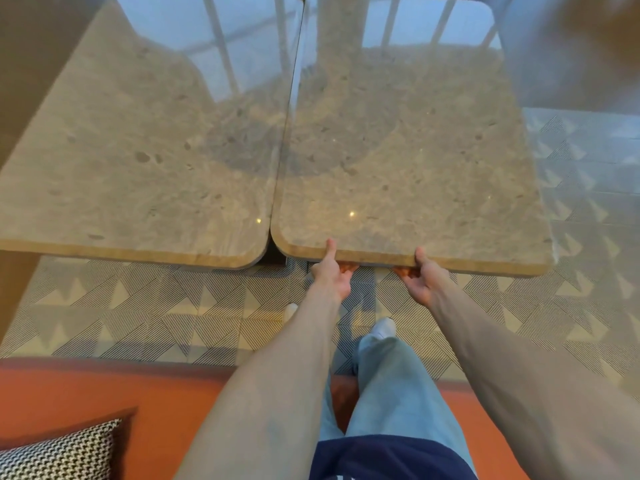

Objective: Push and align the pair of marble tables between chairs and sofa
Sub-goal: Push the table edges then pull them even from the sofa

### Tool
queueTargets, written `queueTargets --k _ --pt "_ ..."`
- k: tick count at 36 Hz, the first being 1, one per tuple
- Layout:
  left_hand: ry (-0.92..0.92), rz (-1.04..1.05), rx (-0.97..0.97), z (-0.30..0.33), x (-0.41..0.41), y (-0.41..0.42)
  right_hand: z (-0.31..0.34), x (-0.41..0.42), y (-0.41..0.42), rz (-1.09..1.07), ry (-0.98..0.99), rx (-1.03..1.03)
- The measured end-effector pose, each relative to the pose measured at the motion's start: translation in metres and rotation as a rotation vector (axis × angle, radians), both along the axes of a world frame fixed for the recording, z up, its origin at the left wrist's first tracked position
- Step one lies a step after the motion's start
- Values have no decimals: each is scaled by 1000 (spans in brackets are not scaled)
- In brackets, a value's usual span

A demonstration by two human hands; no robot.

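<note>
Two beige marble tables with rounded corners stand side by side, with only a thin seam between them. The left table (pixel 138 161) reaches a little less far towards me than the right table (pixel 408 150). My left hand (pixel 331 271) grips the near edge of the right table, thumb on top and fingers underneath. My right hand (pixel 424 277) holds the same edge further right in the same way. The orange sofa (pixel 104 386) runs along the bottom, below my arms.
A black-and-white patterned cushion (pixel 59 452) lies on the sofa at the lower left. Patterned triangle floor tiles (pixel 156 306) show between the sofa and the tables. My legs in light jeans and white shoes (pixel 384 329) stand near the right table. A blurred chair (pixel 588 46) sits at the far right.
</note>
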State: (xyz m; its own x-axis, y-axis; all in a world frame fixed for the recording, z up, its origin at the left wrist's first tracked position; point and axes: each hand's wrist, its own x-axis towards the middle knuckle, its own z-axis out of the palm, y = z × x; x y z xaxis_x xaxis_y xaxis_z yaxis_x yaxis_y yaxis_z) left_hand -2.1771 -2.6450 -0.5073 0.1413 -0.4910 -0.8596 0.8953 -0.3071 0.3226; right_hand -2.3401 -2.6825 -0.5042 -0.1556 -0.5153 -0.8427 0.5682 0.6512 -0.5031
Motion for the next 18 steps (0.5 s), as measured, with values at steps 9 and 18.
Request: queueTargets --k 9,18 --pt "17 7 10 0 -2 1 0 -2 3 10 -35 8" --pt "-8 -33 -3 -2 2 5 -5 -3 2 10 -53 10"
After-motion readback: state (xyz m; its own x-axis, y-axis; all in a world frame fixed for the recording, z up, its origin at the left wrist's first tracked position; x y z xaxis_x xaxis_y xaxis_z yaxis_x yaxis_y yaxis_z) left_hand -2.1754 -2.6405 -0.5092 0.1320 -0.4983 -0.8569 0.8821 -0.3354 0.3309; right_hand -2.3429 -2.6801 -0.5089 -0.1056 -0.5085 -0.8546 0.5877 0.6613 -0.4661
